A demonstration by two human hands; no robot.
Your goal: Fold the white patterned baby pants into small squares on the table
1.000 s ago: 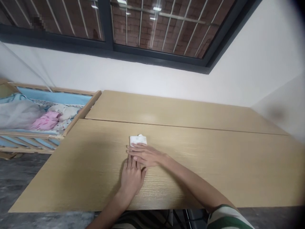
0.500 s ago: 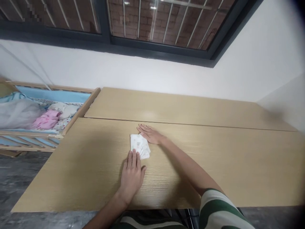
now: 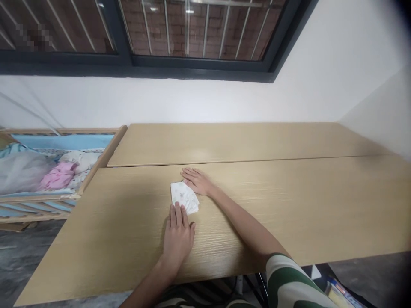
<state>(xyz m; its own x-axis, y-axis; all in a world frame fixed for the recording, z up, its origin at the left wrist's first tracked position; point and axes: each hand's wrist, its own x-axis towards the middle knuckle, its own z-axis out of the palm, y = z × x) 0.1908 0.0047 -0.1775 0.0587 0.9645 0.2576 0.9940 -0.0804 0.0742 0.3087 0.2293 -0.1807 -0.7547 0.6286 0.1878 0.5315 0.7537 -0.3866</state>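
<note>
A small folded white item with faint printed marks [image 3: 183, 194] lies on the wooden tabletop [image 3: 289, 205]. Its kind I cannot tell; its right side fans out in layers or creases. My left hand [image 3: 178, 233] lies palm down, with the fingertips on the item's near edge and the thumb apart. At the item's upper right corner, my right hand [image 3: 197, 180] rests flat, fingers stretched to the left. It covers part of that corner. Neither hand is closed around anything.
A wooden crib [image 3: 111, 147] with blue lining stands against the table's left end, holding a pink cloth [image 3: 59, 174] and other bedding. Behind the table are a white wall [image 3: 192, 100] and a dark-framed barred window [image 3: 199, 68]. A seam crosses the tabletop beyond my hands.
The camera view has tilted and turned slightly, shifting the scene. Both hands stay flat in nearly the same places at the white item, which looks unchanged.
</note>
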